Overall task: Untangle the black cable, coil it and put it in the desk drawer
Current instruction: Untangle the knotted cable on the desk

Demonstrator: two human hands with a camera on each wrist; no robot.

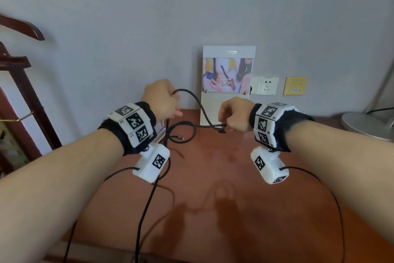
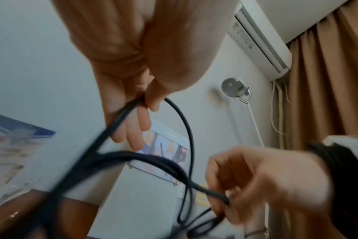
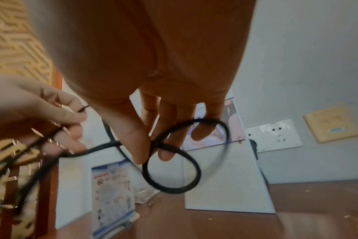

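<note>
Both bare forearms fill the foreground of the head view, each banded with a black fabric strap carrying white blocks printed with square markers; beyond them the left hand (image 1: 161,100) is raised above the glossy reddish-brown wooden worktop (image 1: 213,188), thumb and forefinger pinched on the thin, round, matt black rubber-sheathed cable (image 1: 197,103), while the right hand (image 1: 234,116) sits lower and to the right, thumb and fingertips nipped on the crossing of a small loop; the cable arcs between the two hands, and below it more slack curls just above or on the worktop, one metal-tipped plug end lying near the left wrist.

Judging by the loops that remain, untangling is not finished; the sensible course is to hold the crossing lightly with the right hand, feed the free plug end back through it, and draw the hands apart slowly, since a hard tug would cinch the knot; the sheath looks supple and slightly grippy, so it should hold even round coils once straight.

Behind stands a pale, flat acrylic sign holder (image 1: 228,70) with a glossy printed card; white plastic wall sockets (image 1: 266,85) sit beside it; the drawer is not in view.
</note>
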